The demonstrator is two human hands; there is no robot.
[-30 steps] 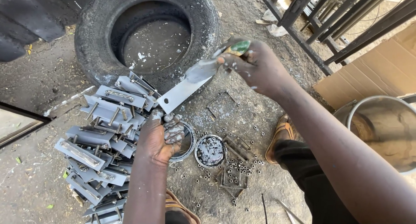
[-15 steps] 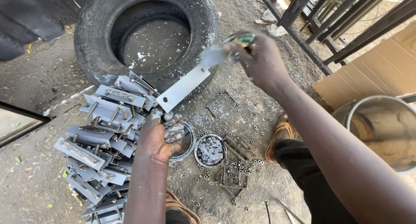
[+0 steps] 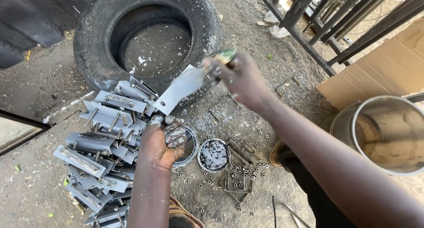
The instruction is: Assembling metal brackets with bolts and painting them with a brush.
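Pinching a flat grey-painted metal plate (image 3: 181, 90) at its lower corner, the left hand (image 3: 161, 144) is keeping it tilted up for coating. The right hand (image 3: 240, 78), fingers clamped around a green-handled brush (image 3: 221, 58), is pressing onto the plate's top end, above a grey paint tin (image 3: 213, 155) and stacked painted brackets (image 3: 101, 144).

Left hand (image 3: 161, 142): forearm rises from the lower frame edge, fist closed, knuckles up, fingers (image 3: 175, 133) curled tight and smeared with silver paint, gripping the near end of the grey metal plate (image 3: 181, 87). Right hand (image 3: 240, 78): arm extends from the lower right, wrist bent, fingers pinched shut beyond the plate's far end.
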